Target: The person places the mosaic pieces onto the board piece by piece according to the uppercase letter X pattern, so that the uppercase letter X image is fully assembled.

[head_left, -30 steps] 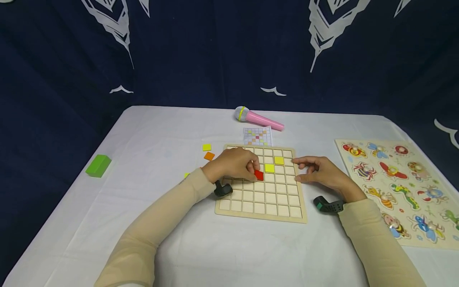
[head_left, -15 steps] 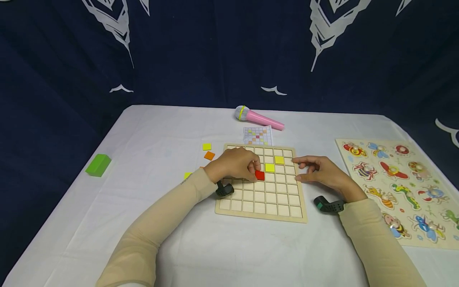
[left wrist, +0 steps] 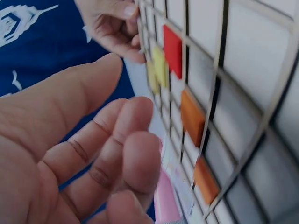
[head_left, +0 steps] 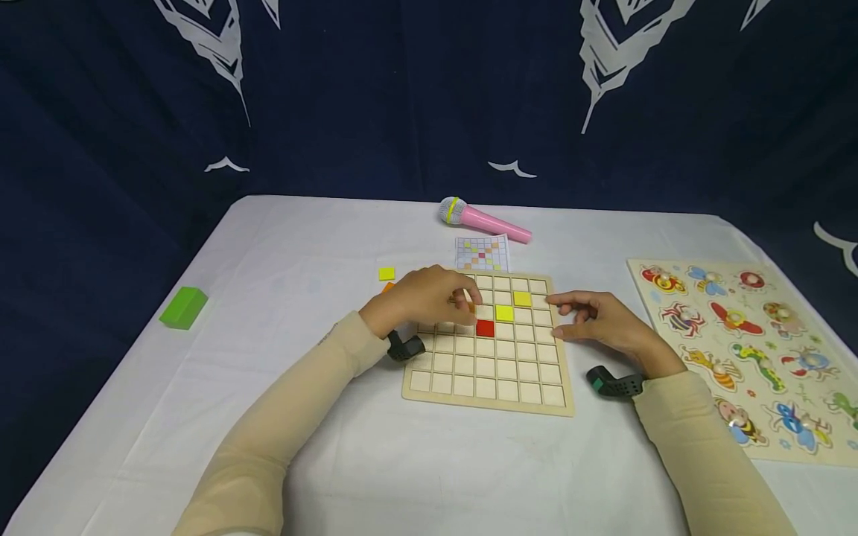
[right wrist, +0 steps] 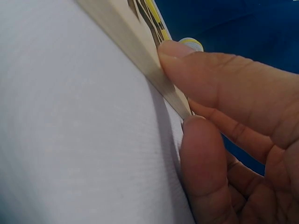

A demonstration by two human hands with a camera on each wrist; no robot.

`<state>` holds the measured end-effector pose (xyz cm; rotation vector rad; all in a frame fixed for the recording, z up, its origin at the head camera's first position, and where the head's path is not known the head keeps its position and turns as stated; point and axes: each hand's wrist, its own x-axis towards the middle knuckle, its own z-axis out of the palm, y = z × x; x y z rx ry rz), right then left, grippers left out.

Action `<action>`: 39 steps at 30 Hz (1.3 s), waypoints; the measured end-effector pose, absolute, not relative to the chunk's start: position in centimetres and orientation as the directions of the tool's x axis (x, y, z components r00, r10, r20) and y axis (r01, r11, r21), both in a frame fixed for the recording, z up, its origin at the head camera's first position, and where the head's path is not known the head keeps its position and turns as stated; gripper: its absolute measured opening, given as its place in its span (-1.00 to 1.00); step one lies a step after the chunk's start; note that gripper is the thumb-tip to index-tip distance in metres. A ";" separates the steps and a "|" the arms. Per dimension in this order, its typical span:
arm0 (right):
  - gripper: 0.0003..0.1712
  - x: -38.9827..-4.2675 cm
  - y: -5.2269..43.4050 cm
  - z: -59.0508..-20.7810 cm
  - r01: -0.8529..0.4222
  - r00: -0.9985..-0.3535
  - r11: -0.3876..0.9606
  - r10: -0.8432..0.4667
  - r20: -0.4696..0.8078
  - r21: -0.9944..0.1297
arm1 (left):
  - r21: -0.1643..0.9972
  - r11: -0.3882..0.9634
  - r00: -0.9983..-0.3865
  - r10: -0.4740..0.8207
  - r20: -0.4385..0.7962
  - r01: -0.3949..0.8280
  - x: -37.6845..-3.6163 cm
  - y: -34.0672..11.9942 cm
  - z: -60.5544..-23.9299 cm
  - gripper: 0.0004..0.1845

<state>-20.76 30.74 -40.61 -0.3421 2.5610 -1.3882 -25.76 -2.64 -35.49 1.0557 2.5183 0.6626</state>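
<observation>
Wooden grid board [head_left: 489, 387], red tile [head_left: 485, 327] seated flat, L hand [head_left: 422, 301] fingers loose, empty, R hand [head_left: 599, 324] fingers pinch board edge.

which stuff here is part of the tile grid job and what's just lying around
In use: grid board, red tile, yellow tiles, pattern card, loose yellow tile, left hand, right hand.
Lying about: pink microphone, green block, insect puzzle.
</observation>
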 end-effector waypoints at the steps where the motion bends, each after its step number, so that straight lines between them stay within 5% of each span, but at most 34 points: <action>1: -0.30 -20.7 30.8 -40.6 -0.103 -0.952 0.529 -0.298 -0.070 -0.842 | 0.546 0.606 -0.670 0.735 -0.105 0.578 -25.8 -3.0 -35.3 -0.71; 14: -0.29 -20.6 30.8 -40.3 -0.095 -0.953 0.533 -0.293 -0.079 -0.841 | 0.742 0.448 -0.706 0.707 0.049 0.500 -27.0 -7.6 -34.3 -0.65; 28: -0.31 -20.8 30.5 -40.4 -0.106 -0.951 0.539 -0.301 -0.073 -0.835 | 0.839 0.459 -0.826 0.563 -0.020 0.293 -30.3 -13.5 -35.3 -0.58; 39: -0.31 -20.6 30.7 -40.6 -0.100 -0.953 0.537 -0.294 -0.075 -0.837 | 0.808 0.557 -0.887 0.451 -0.098 0.194 -32.2 -16.7 -38.0 -0.58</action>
